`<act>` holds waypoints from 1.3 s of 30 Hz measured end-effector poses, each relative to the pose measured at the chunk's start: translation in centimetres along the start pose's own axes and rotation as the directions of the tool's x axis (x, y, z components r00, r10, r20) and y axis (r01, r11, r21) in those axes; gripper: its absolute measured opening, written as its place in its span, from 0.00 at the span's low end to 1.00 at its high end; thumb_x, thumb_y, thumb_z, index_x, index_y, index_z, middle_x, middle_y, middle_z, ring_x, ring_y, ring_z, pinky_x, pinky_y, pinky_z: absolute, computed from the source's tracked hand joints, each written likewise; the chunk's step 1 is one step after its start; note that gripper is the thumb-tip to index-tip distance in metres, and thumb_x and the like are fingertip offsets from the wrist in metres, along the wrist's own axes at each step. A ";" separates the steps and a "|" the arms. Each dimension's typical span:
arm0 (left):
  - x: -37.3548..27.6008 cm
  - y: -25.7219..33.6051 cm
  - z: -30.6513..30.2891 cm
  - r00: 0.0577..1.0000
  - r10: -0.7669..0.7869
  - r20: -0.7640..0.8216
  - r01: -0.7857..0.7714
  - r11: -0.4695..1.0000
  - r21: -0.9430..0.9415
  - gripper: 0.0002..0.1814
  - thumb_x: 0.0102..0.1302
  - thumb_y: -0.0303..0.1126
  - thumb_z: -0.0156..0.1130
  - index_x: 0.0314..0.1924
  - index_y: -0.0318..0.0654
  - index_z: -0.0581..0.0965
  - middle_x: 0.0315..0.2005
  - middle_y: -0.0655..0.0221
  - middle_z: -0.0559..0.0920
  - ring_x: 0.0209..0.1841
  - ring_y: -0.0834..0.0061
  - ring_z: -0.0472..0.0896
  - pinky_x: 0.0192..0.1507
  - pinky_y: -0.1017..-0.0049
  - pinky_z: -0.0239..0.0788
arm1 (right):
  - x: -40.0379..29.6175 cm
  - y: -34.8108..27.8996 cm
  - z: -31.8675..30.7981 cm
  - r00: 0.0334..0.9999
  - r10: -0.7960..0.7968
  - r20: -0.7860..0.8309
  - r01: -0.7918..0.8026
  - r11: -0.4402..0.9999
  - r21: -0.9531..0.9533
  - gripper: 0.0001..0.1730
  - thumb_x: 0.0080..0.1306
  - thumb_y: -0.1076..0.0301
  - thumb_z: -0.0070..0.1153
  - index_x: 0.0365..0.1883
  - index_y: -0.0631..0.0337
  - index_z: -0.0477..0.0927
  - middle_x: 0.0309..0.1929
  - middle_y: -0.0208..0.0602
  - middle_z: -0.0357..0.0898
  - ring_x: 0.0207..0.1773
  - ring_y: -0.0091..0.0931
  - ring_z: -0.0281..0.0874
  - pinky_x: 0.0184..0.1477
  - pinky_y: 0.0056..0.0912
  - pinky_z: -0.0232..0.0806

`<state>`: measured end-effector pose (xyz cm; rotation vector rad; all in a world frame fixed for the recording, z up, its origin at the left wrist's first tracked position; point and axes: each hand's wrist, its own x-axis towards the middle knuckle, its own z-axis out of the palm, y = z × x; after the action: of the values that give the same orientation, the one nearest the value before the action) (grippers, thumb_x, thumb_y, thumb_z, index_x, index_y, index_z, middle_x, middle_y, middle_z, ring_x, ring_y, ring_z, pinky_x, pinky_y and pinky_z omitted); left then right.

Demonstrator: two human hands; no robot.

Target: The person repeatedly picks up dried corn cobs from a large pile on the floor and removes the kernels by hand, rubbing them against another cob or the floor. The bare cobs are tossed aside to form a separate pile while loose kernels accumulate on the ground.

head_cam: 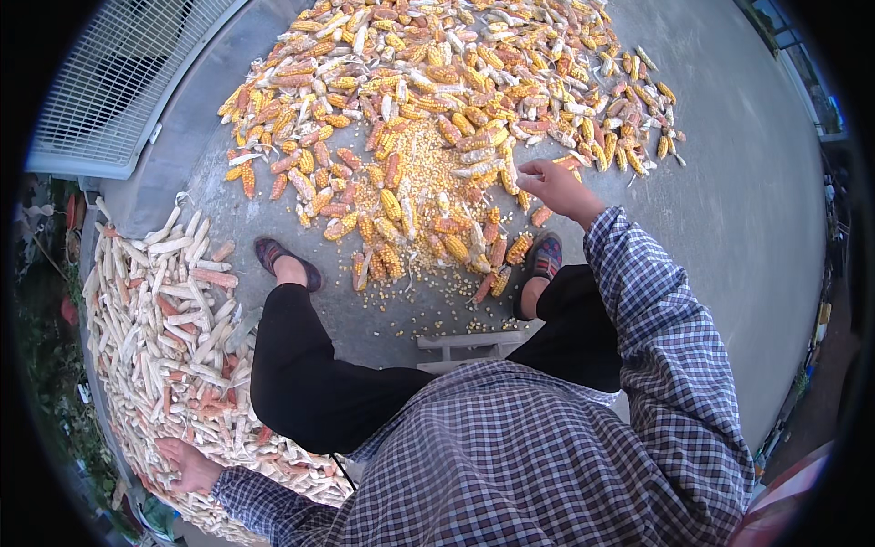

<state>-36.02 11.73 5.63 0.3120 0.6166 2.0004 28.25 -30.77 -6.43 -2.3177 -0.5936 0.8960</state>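
Observation:
My left hand (189, 466) is stretched out over a heap of stripped corn cobs (147, 335) at the lower left. Its fingers are apart and nothing shows in them. At the right edge of the ear pile, my right hand (557, 190) has its thumb and fingers bent. Its fingertips are right beside a partly husked corn ear (508, 167); whether they grip it cannot be made out. Yellow and reddish ears of corn (444, 75) spread across the floor in front of me, some partly shelled. Loose kernels (420, 161) lie among them and between my feet.
My feet in patterned shoes (290, 265) flank the nearest ears. A low slatted stool (472, 340) is beneath me. A white wire-mesh panel (137, 75) stands at the upper left. Grey concrete floor (724, 171) extends right, and plants (55, 369) line the left edge.

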 end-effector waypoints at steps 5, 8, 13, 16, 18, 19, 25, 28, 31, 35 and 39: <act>-2.0 -2.6 -2.2 0.964 -0.260 -0.053 0.265 0.954 0.138 0.32 0.71 0.42 0.40 0.65 0.21 0.56 0.63 0.46 0.65 0.62 0.50 0.69 0.61 0.55 0.65 | 3.9 7.9 5.3 0.999 -0.017 -0.051 -0.005 0.920 -0.391 0.27 0.61 0.55 0.58 0.54 0.63 0.76 0.55 0.52 0.74 0.57 0.44 0.73 0.60 0.41 0.65; -9.3 -11.2 1.9 0.635 -0.710 0.305 0.629 0.704 0.330 0.25 0.71 0.33 0.47 0.61 0.22 0.64 0.57 0.52 0.73 0.56 0.61 0.74 0.61 0.66 0.65 | 5.7 8.0 7.3 0.988 -0.076 -0.138 0.023 0.936 -0.352 0.26 0.59 0.58 0.57 0.55 0.61 0.75 0.56 0.51 0.72 0.60 0.44 0.69 0.62 0.43 0.63; -24.6 -24.4 8.2 0.306 -0.924 0.230 0.591 0.374 0.715 0.21 0.73 0.34 0.44 0.61 0.31 0.66 0.48 0.63 0.78 0.43 0.73 0.77 0.41 0.76 0.69 | 9.5 8.3 9.6 0.955 -0.087 -0.285 -0.028 0.926 -0.377 0.27 0.57 0.63 0.56 0.57 0.55 0.73 0.61 0.47 0.68 0.62 0.44 0.66 0.62 0.44 0.62; -29.2 -26.5 9.1 0.169 -0.968 0.184 0.352 0.234 0.906 0.18 0.71 0.34 0.48 0.57 0.32 0.69 0.45 0.63 0.78 0.41 0.74 0.78 0.39 0.77 0.69 | 11.5 10.1 11.0 0.957 -0.103 -0.273 -0.029 0.897 -0.440 0.30 0.56 0.64 0.59 0.59 0.55 0.71 0.62 0.48 0.67 0.61 0.45 0.66 0.62 0.46 0.63; -29.8 -26.4 8.4 0.064 -0.986 0.151 0.201 0.161 0.966 0.17 0.69 0.32 0.49 0.54 0.32 0.71 0.44 0.63 0.79 0.39 0.74 0.78 0.39 0.77 0.69 | 12.3 10.7 11.4 0.951 -0.130 -0.279 -0.007 0.896 -0.444 0.30 0.56 0.63 0.61 0.58 0.55 0.71 0.60 0.49 0.67 0.59 0.45 0.68 0.59 0.47 0.64; -30.0 -26.5 8.2 0.081 -0.990 0.114 0.166 0.126 0.978 0.16 0.69 0.32 0.50 0.53 0.32 0.71 0.43 0.63 0.79 0.39 0.74 0.78 0.39 0.77 0.69 | 12.6 10.4 11.6 0.958 -0.116 -0.261 -0.001 0.913 -0.407 0.28 0.56 0.64 0.60 0.57 0.54 0.72 0.58 0.47 0.68 0.58 0.44 0.68 0.59 0.46 0.64; -31.7 -28.0 8.2 0.064 -0.998 -0.020 -0.006 -0.020 1.000 0.14 0.67 0.27 0.48 0.51 0.32 0.73 0.39 0.64 0.80 0.38 0.76 0.78 0.39 0.78 0.68 | 13.4 9.7 14.1 0.987 -0.160 -0.022 0.151 0.960 -0.237 0.28 0.55 0.59 0.63 0.55 0.51 0.75 0.53 0.41 0.71 0.56 0.41 0.69 0.59 0.45 0.63; -32.3 -28.0 8.2 0.059 -0.998 -0.024 -0.036 -0.026 0.999 0.14 0.66 0.26 0.48 0.50 0.32 0.73 0.39 0.64 0.79 0.38 0.76 0.78 0.40 0.78 0.69 | 13.6 10.7 12.8 0.872 -0.259 -0.414 0.140 0.945 -0.297 0.28 0.55 0.58 0.62 0.56 0.51 0.74 0.59 0.44 0.68 0.65 0.42 0.62 0.64 0.49 0.58; -33.0 -28.1 8.4 0.032 -0.999 -0.032 -0.039 -0.033 0.999 0.14 0.66 0.26 0.49 0.50 0.32 0.74 0.39 0.65 0.79 0.38 0.77 0.78 0.40 0.78 0.69 | 14.0 14.8 8.4 0.779 0.152 -0.609 -0.307 0.939 -0.158 0.37 0.55 0.58 0.62 0.64 0.49 0.66 0.71 0.54 0.51 0.74 0.48 0.46 0.69 0.56 0.45; -33.2 -28.4 7.8 0.001 -0.996 -0.084 -0.070 -0.084 0.994 0.14 0.66 0.26 0.49 0.50 0.32 0.73 0.39 0.65 0.79 0.39 0.77 0.78 0.41 0.78 0.69 | 13.2 21.9 3.5 0.681 0.519 -0.516 -0.579 0.813 0.053 0.42 0.56 0.49 0.62 0.69 0.38 0.62 0.72 0.52 0.50 0.76 0.46 0.42 0.69 0.55 0.49; -33.6 -29.3 7.4 -0.025 -0.991 -0.130 -0.107 -0.127 0.986 0.14 0.67 0.26 0.48 0.51 0.33 0.73 0.40 0.65 0.79 0.39 0.76 0.78 0.40 0.78 0.69 | 13.6 24.2 3.5 0.773 0.485 -0.408 -0.505 0.861 0.067 0.42 0.56 0.46 0.62 0.69 0.39 0.62 0.71 0.53 0.54 0.73 0.45 0.51 0.68 0.56 0.49</act>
<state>5.47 -4.01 -2.81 1.3569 0.8545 -0.2216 39.64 -39.37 -30.46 -2.6491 0.2003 0.5684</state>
